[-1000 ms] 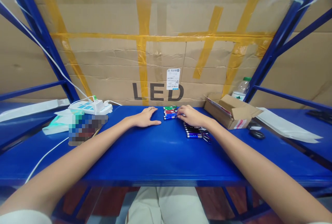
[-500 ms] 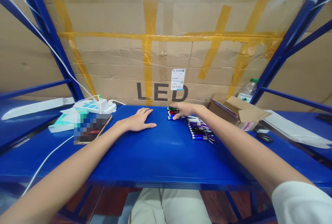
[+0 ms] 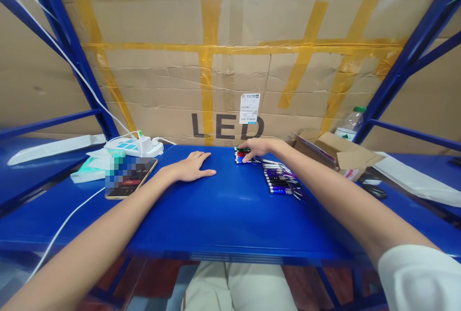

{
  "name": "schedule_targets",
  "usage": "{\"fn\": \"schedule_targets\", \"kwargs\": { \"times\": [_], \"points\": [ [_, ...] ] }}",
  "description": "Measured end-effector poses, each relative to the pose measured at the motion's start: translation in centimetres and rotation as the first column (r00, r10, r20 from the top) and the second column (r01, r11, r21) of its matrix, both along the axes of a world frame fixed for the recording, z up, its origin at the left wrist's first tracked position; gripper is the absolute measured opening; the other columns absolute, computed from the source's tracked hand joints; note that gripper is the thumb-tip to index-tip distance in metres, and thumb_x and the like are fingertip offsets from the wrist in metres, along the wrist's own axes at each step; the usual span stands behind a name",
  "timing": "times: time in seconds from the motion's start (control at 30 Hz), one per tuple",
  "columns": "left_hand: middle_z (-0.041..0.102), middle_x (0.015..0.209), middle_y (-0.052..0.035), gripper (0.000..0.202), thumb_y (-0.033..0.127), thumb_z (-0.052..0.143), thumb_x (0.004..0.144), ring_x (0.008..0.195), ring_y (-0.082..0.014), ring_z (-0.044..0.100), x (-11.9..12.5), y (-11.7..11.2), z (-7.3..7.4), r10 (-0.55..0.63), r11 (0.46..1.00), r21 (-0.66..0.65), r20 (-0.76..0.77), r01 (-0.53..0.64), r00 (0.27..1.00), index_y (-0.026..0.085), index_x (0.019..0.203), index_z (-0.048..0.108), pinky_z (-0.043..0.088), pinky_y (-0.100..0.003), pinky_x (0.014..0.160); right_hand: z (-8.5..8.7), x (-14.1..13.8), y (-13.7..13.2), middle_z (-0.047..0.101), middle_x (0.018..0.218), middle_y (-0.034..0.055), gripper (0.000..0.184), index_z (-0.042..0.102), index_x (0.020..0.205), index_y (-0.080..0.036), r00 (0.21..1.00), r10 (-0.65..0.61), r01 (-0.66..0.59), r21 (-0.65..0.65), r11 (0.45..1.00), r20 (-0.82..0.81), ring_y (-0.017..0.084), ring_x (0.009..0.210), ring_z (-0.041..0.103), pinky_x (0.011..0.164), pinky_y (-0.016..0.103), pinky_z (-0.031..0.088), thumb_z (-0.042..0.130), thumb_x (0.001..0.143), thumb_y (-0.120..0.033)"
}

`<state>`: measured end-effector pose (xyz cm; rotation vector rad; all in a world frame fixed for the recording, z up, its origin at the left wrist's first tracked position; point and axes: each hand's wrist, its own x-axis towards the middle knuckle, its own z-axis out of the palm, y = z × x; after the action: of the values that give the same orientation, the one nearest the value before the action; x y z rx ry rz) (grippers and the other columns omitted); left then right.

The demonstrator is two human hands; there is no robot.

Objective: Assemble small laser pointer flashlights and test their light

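Observation:
My left hand (image 3: 194, 167) lies flat on the blue tabletop (image 3: 216, 220), fingers and thumb spread, with nothing in it. Toward the back of the table, my right hand (image 3: 257, 149) curls over a small row of shiny metallic tubes (image 3: 239, 156) in green, red and blue, like keychain penlights. Its thumb presses by the blue end, and the palm hides part of the row. Just right of and nearer than that hand, a second row of similar tubes (image 3: 277, 180) in silver, purple, black and blue lies side by side, their metal clips pointing right.
A large taped cardboard sheet (image 3: 162, 95) marked LED stands behind the table. On the left are a phone (image 3: 135, 181), a white power strip (image 3: 133, 145) and a cable. An open carton (image 3: 345, 152), a bottle (image 3: 351, 124) and a black mouse (image 3: 374, 191) sit on the right.
The camera view has shifted slightly, so the background and table objects sit a little differently in the picture. Both hands keep nearly the same places, the right one still on the small row of tubes.

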<state>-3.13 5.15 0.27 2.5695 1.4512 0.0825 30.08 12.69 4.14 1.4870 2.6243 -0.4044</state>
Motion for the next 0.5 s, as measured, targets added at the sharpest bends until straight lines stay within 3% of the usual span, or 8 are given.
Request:
{"fn": "schedule_targets", "kwargs": {
  "times": [0.17, 0.3, 0.5],
  "points": [
    [0.031, 0.178, -0.0187, 0.110, 0.090, 0.040, 0.094, 0.166, -0.0380, 0.025, -0.2, 0.1, -0.1, -0.016, 1.000, 0.008, -0.005, 0.016, 1.000, 0.014, 0.173, 0.029, 0.027, -0.053, 0.133, 0.5, 0.2, -0.7, 0.064, 0.158, 0.0138, 0.088, 0.063, 0.156, -0.023, 0.999, 0.025, -0.024, 0.052, 0.998, -0.021, 0.042, 0.141, 0.062, 0.114, 0.046, 0.049, 0.079, 0.084, -0.070],
    [0.034, 0.177, -0.0174, 0.104, 0.087, 0.042, 0.096, 0.165, -0.0375, 0.028, -0.1, 0.0, 0.0, -0.037, 0.999, 0.040, 0.021, 0.036, 0.999, 0.017, 0.172, 0.032, 0.029, -0.052, 0.132, 0.9, 2.5, -1.8, 0.082, 0.120, 0.0127, 0.054, 0.081, 0.119, -0.022, 0.998, -0.029, 0.033, 0.090, 0.995, -0.051, 0.036, 0.110, 0.074, 0.093, 0.041, 0.055, 0.068, 0.093, -0.067],
    [0.043, 0.172, -0.0164, 0.094, 0.080, 0.045, 0.099, 0.161, -0.0353, 0.037, 0.6, 0.0, 0.0, -0.106, 0.990, 0.101, 0.071, 0.099, 0.992, 0.018, 0.169, 0.037, 0.032, -0.047, 0.131, 0.1, 5.9, -3.9, 0.082, 0.097, 0.0061, 0.029, 0.079, 0.098, -0.023, 0.999, -0.031, 0.030, -0.012, 0.999, -0.019, 0.027, 0.089, 0.073, 0.075, 0.034, 0.053, 0.074, 0.087, -0.049]
  ]
}}
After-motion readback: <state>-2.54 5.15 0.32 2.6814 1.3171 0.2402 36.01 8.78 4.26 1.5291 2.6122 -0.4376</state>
